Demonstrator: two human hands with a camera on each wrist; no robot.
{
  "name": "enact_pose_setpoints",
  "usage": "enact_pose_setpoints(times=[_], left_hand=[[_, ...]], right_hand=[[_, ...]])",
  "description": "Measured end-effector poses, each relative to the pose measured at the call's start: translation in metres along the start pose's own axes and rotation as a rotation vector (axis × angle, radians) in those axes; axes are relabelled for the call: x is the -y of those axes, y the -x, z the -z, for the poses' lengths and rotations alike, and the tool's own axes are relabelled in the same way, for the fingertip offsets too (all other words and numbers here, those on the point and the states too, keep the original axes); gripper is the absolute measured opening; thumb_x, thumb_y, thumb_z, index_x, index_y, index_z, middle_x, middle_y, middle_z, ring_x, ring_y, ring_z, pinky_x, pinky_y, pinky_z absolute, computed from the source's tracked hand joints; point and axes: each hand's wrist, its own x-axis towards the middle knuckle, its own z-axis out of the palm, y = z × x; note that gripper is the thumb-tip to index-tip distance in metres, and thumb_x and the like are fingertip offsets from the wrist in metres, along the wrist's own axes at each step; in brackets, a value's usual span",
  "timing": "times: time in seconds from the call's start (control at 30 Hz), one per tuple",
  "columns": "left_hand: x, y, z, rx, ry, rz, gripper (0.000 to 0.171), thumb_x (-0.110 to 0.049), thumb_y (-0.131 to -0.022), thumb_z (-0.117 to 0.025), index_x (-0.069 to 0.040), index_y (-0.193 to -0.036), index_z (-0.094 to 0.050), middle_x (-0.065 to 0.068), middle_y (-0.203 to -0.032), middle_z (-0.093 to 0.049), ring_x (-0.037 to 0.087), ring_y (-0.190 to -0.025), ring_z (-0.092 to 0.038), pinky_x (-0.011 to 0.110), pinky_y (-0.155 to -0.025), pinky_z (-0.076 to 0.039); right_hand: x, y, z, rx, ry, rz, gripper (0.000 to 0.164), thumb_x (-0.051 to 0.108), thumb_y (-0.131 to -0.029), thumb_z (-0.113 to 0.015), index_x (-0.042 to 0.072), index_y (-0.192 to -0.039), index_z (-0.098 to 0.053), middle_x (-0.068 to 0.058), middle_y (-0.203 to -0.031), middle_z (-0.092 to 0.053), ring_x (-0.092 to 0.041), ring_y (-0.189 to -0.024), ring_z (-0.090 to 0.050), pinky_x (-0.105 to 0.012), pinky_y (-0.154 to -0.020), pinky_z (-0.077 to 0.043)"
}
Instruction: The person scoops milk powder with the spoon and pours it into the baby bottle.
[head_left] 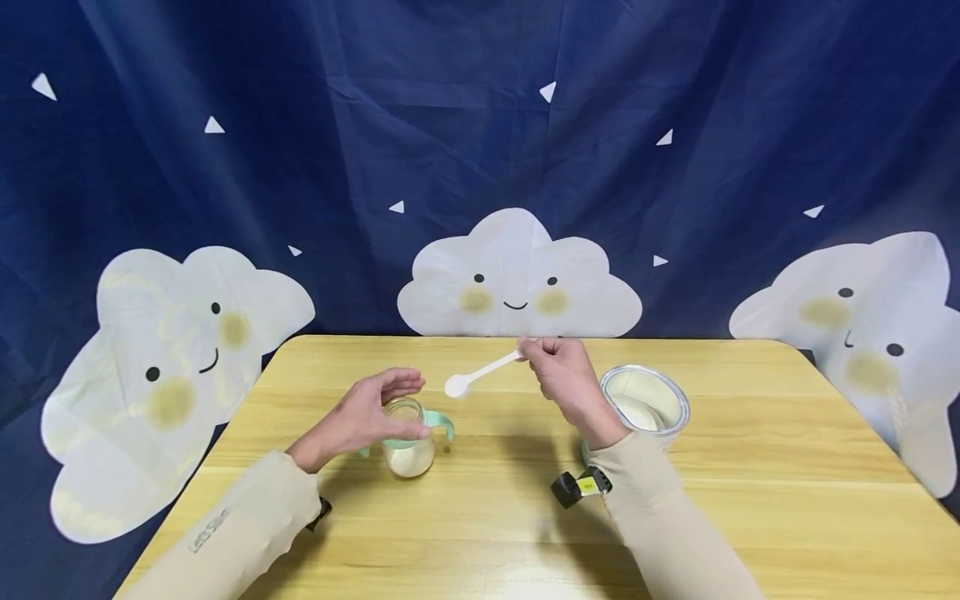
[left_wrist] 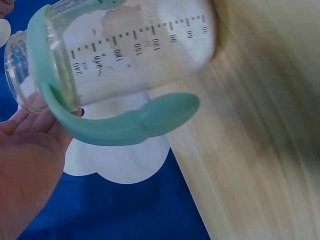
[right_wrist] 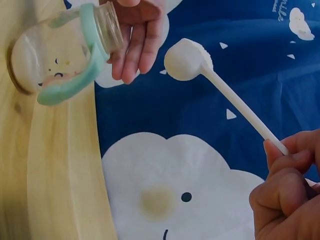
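A clear baby bottle (head_left: pixel 409 460) with mint-green handles (left_wrist: pixel 170 114) and a printed millilitre scale stands upright on the table, its neck uncapped and something whitish inside. My left hand (head_left: pixel 369 412) is held around the bottle's neck, fingers extended behind it and thumb in front; whether it touches the glass I cannot tell. In my right hand (head_left: pixel 566 375) the thumb and fingers pinch the end of a white measuring scoop (head_left: pixel 456 386). The scoop is in the air to the right of the bottle mouth. White powder shows at its rim (right_wrist: pixel 204 52) in the right wrist view.
An open tin (head_left: pixel 637 383) with another pale round shape inside stands beyond my right wrist, partly hidden by it. The wooden table (head_left: pixel 480 533) reaches back to a dark blue curtain (head_left: pixel 465 125) printed with clouds.
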Motion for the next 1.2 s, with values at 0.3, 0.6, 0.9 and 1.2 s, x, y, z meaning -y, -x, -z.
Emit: enact_pose_setpoints(times=[0.3, 0.6, 0.9, 1.2], left_hand=[[0.009, 0.007, 0.0, -0.013, -0.054, -0.007, 0.081, -0.021, -0.074, -0.091, 0.008, -0.138, -0.049, 0.022, -0.135, -0.058, 0.035, -0.127, -0.054, 0.051, -0.109, -0.038], [0.017, 0.014, -0.005, -0.055, -0.091, 0.027, 0.082, -0.025, -0.07, -0.093, 0.001, -0.137, -0.054, 0.014, -0.134, -0.06, 0.03, -0.121, -0.057, 0.047, -0.105, -0.043], [0.023, 0.016, -0.006, -0.074, -0.11, 0.051, 0.081, -0.023, -0.067, -0.094, 0.002, -0.134, -0.056, 0.009, -0.117, -0.066, 0.022, -0.104, -0.061, 0.037, -0.092, -0.05], [0.027, 0.016, -0.008, -0.09, -0.112, 0.052, 0.076, -0.023, -0.067, -0.095, 0.0, -0.13, -0.059, 0.004, -0.11, -0.068, 0.021, -0.102, -0.061, 0.042, -0.095, -0.048]], right_hand=[[-0.005, 0.001, -0.016, 0.002, -0.029, -0.029, 0.029, 0.02, -0.099, -0.06, 0.002, -0.078, -0.067, 0.004, -0.056, -0.038, -0.007, -0.043, -0.027, -0.019, -0.04, -0.022], [-0.009, 0.001, -0.031, 0.026, -0.046, -0.006, 0.032, 0.02, -0.1, -0.06, 0.004, -0.073, -0.066, 0.005, -0.054, -0.036, -0.007, -0.042, -0.026, -0.019, -0.039, -0.023], [-0.012, 0.003, -0.045, 0.047, -0.041, -0.003, 0.031, 0.022, -0.099, -0.061, 0.002, -0.076, -0.066, 0.004, -0.056, -0.037, -0.007, -0.043, -0.026, -0.02, -0.039, -0.022], [-0.022, 0.004, -0.058, 0.064, -0.02, 0.048, 0.033, 0.023, -0.1, -0.062, 0.0, -0.077, -0.068, 0.005, -0.054, -0.036, -0.007, -0.042, -0.027, -0.021, -0.039, -0.021]])
